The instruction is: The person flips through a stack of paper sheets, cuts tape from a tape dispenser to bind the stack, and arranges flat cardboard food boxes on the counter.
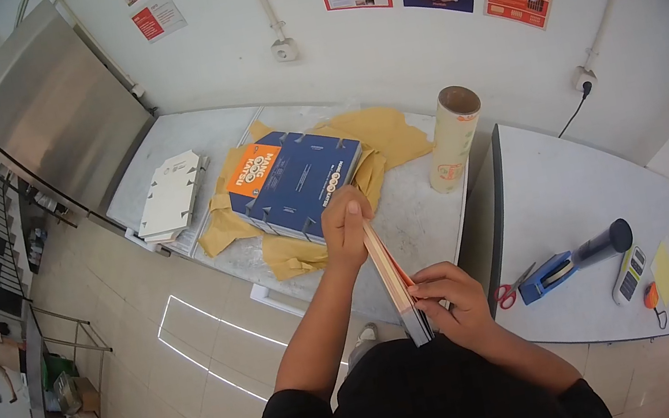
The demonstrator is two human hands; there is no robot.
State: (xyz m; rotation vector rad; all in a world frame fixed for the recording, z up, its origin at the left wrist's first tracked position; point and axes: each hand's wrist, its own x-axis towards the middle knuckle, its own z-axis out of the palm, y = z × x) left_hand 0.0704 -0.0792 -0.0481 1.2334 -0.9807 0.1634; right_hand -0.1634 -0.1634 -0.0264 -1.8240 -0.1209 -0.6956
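Observation:
My left hand (pixel 346 223) is closed round the upper end of a thin stack of flat folded cardboard (pixel 388 275), seen edge-on in front of my body. At its right side my right hand (pixel 451 300) pinches the stack's edge, thumb and fingers together. The stack shows pale brown edges, an orange face and a dark lower part. Just beyond my left hand lies a pile of dark blue and orange flat boxes (pixel 294 182) on crumpled yellow-brown paper (pixel 382 133).
White flat cartons (pixel 173 194) lie on the left of the table (pixel 260 267). A cardboard tube (pixel 455 138) stands at its right. The right table (pixel 565 195) holds scissors (pixel 517 288), a blue tape dispenser (pixel 546 277), a dark cylinder (pixel 602 244) and a calculator-like device (pixel 630 275). Another person (pixel 4 353) is far left.

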